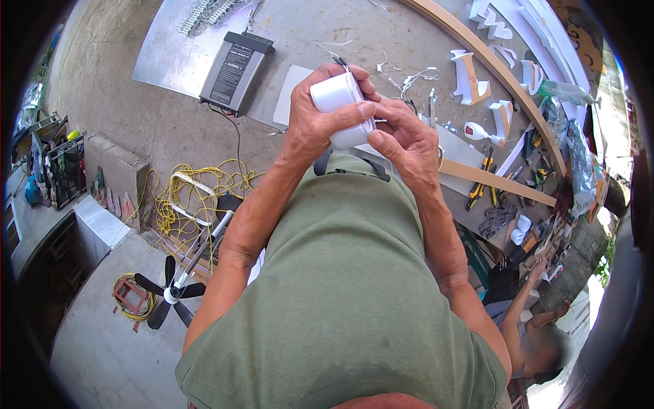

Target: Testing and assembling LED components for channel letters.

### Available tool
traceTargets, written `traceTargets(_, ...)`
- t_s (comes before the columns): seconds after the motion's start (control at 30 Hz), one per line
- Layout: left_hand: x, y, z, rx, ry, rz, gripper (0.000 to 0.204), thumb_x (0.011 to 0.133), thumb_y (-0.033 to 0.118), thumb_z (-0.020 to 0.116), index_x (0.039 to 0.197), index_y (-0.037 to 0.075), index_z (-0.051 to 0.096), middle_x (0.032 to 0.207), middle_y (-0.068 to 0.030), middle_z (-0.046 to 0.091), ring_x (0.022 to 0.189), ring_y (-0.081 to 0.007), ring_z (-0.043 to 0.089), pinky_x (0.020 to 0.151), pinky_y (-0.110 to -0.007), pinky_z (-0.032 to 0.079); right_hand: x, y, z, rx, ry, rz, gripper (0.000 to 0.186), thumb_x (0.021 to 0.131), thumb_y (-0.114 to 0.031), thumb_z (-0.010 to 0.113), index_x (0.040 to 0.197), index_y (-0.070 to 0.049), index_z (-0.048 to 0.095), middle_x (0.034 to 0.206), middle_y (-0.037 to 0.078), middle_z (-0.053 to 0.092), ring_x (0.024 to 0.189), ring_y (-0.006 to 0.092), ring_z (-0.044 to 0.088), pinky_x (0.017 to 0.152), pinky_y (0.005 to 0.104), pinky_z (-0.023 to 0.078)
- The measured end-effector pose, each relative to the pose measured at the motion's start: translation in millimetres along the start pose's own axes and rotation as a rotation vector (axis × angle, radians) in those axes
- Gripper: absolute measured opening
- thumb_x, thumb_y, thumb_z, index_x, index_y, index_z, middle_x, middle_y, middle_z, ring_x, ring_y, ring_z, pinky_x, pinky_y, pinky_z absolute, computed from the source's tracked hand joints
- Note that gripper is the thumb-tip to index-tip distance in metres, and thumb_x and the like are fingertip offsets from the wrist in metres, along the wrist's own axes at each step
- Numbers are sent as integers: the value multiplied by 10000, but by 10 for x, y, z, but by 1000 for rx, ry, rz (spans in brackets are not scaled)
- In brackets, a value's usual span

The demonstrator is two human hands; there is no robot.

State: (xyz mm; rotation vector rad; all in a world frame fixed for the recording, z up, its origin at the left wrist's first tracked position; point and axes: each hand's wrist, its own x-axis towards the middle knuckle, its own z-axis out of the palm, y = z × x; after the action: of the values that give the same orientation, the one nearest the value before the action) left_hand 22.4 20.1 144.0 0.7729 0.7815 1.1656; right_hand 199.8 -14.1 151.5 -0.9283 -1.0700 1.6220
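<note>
Both hands are closed on a small white piece with rounded lobes, held just in front of my body over the worktable. My left hand wraps its left side, thumb lying across the middle and fingers behind. My right hand grips the right edge with thumb and fingers. Dark wire ends stick up at its top by the left fingers. The piece's far side is hidden by the hands. Behind it a white sheet lies on the table, and thin white wires lie to the right.
On the table's left stands a grey power supply box. White cut letter shapes, a white bottle, pliers and a curved brown strip lie right. Tangled yellow cord and a fan are lower left; another person is lower right.
</note>
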Motion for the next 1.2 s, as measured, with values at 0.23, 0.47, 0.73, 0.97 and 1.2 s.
traceTargets(0.23, 3, -108, -117, -260, 57, -120, 448, 814, 179, 715, 1192, 6, 549, 1035, -126, 588, 1026, -255, 621, 959, -440, 544, 20, 20, -19, -651, -18, -280, 322, 907, -141, 759, 1218, -63, 720, 1192, 130, 672, 1094, 219, 658, 855, 318, 566)
traceTargets(0.47, 25, -192, -172, -679, 62, -210, 455, 811, 194, 734, 1177, 18, 530, 1010, -105, 552, 978, -248, 594, 958, -468, 540, -113, -44, 150, -669, 180, -288, 266, 861, -92, 786, 1124, -74, 749, 1072, 81, 698, 948, 205, 659, 801, 330, 554)
traceTargets(0.73, 12, -317, -174, -644, 166, -291, 370, 904, 127, 708, 1201, -34, 557, 1018, -149, 624, 994, -281, 647, 865, -404, 595, -32, 139, 30, -486, 120, -289, 255, 839, -3, 778, 1085, -74, 773, 1069, 59, 707, 997, 179, 673, 841, 314, 566)
traceTargets(0.97, -15, -321, -141, -569, 177, -313, 398, 917, 126, 705, 1243, -47, 557, 1059, -145, 651, 995, -279, 663, 850, -396, 603, -80, 136, -65, -227, 71, -140, 252, 850, 27, 765, 1082, -67, 779, 1095, 60, 698, 1019, 154, 669, 861, 300, 577)
traceTargets(1.2, -121, -184, -112, -335, 106, -150, 355, 887, 96, 730, 1187, -14, 576, 1000, -127, 667, 970, -256, 699, 823, -395, 609, -118, -182, 48, -683, -63, -244, 375, 796, -85, 835, 1140, -14, 705, 1098, 114, 677, 986, 203, 677, 825, 331, 579)
